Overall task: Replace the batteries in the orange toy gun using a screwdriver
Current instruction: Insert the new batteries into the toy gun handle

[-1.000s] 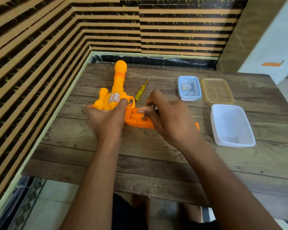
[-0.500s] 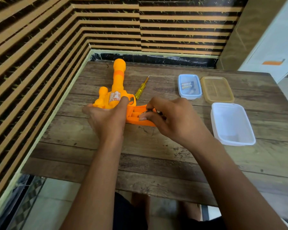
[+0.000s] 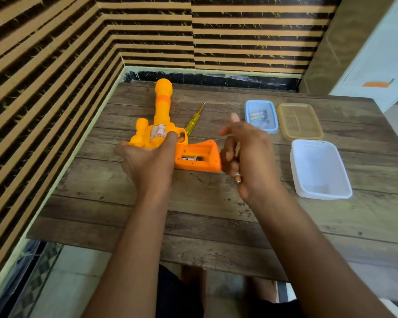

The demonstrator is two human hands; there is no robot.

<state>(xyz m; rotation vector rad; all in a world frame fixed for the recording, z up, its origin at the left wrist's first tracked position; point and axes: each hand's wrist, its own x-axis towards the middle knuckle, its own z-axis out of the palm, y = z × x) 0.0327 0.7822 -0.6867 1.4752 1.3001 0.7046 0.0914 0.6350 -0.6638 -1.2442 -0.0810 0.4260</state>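
Right hand (image 3: 246,157) is pulling clear of the orange toy gun (image 3: 162,111), fingers curled on a battery (image 3: 238,179), left hand (image 3: 147,161) gripping it steady.

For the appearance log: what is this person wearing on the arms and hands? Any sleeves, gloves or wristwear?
Both arms are bare up to the frame edge: no sleeve shows on the left forearm or right forearm. The left hand and right hand wear no gloves, and no watch or band shows at either wrist.
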